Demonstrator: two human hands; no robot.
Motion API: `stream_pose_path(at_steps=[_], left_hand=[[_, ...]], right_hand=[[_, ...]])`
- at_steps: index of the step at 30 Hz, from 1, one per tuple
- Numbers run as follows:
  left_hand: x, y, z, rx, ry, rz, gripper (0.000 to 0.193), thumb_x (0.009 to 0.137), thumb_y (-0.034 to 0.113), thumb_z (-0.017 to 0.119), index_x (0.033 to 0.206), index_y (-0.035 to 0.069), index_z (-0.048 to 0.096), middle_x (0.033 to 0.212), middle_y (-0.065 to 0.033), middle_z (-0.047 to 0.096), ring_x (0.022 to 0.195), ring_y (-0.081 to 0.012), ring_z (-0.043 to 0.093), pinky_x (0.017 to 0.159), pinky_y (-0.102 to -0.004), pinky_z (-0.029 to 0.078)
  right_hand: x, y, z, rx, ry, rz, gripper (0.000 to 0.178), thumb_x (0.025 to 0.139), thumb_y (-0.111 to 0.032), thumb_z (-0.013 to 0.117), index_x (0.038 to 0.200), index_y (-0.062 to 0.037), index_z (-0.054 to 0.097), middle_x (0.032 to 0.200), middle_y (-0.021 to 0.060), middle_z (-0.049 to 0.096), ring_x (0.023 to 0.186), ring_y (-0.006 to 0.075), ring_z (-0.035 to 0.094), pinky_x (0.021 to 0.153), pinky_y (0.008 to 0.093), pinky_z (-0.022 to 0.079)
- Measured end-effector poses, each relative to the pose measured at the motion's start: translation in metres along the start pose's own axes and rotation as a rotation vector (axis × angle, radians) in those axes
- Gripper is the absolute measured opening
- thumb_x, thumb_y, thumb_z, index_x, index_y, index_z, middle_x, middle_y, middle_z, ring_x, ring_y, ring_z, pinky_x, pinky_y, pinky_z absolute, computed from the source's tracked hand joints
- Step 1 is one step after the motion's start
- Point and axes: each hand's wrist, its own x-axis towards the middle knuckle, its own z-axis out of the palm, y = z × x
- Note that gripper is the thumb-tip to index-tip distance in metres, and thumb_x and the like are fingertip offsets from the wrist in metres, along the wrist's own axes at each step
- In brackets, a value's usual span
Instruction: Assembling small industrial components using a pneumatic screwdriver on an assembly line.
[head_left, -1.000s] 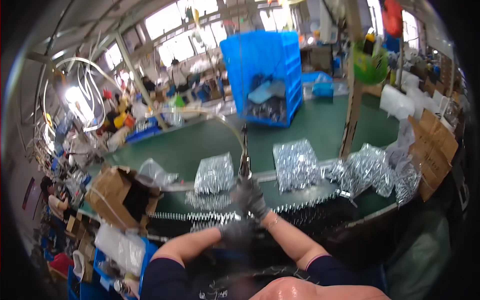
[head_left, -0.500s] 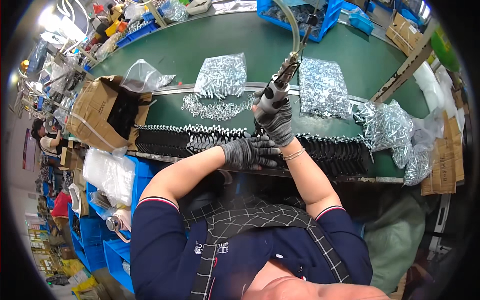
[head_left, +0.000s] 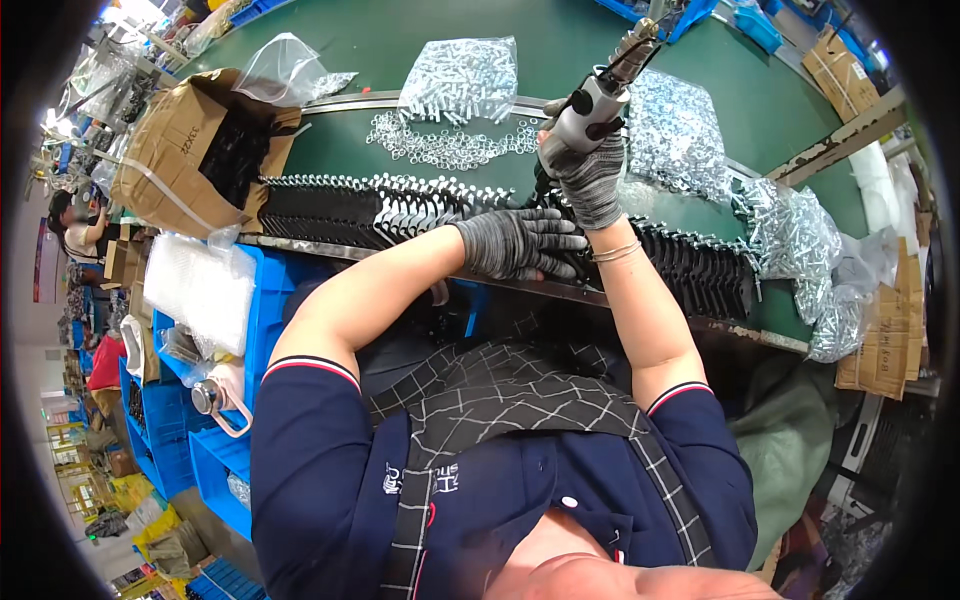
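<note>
As the head view shows, the right hand (head_left: pixel 592 178) grips a grey power tool (head_left: pixel 590 112) at one o'clock, long axis seven-to-one, metal coupling (head_left: pixel 636 50) toward one, while the left hand (head_left: pixel 515 243) lies across black brackets (head_left: pixel 700 275), fingers extended, any hold undeterminable; fastening appears in hand, next requiring steady alignment.

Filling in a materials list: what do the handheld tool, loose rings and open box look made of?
Handheld tool: probably metal body, satin silver-grey sheen. Loose rings: likely metal, polished or plated, bright silvery glints. Open box: cardboard, matte brown, folding flaps.
</note>
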Motion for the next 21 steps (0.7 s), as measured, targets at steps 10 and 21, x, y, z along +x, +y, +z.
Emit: stream_pose_path(at_steps=[10, 21], left_hand=[[-0.002, 0.0, -0.003, 0.056, 0.014, 0.0, 0.043, 0.093, 0.037, 0.043, 0.135, 0.03, 0.045, 0.152, -0.0041, 0.025, 0.14, -0.0263, 0.022, 0.114, -0.0464, 0.015], [-0.011, -0.005, 0.009, -0.096, 0.017, 0.009, 0.047, 0.089, 0.039, 0.05, 0.135, 0.029, 0.045, 0.152, -0.0057, 0.024, 0.14, -0.0281, 0.02, 0.114, -0.0483, 0.012]], right_hand=[[0.009, 0.016, -0.02, -0.633, -0.101, -0.291, 0.034, 0.087, -0.014, 0.058, 0.117, -0.0039, 0.048, 0.103, 0.0095, 0.058, 0.089, 0.0179, 0.057, 0.078, 0.0308, 0.05], [-0.012, 0.002, -0.004, -0.112, 0.13, 0.013, 0.049, 0.072, -0.002, 0.075, 0.114, -0.0067, 0.05, 0.104, 0.0104, 0.058, 0.089, 0.0194, 0.06, 0.081, 0.0324, 0.052]])
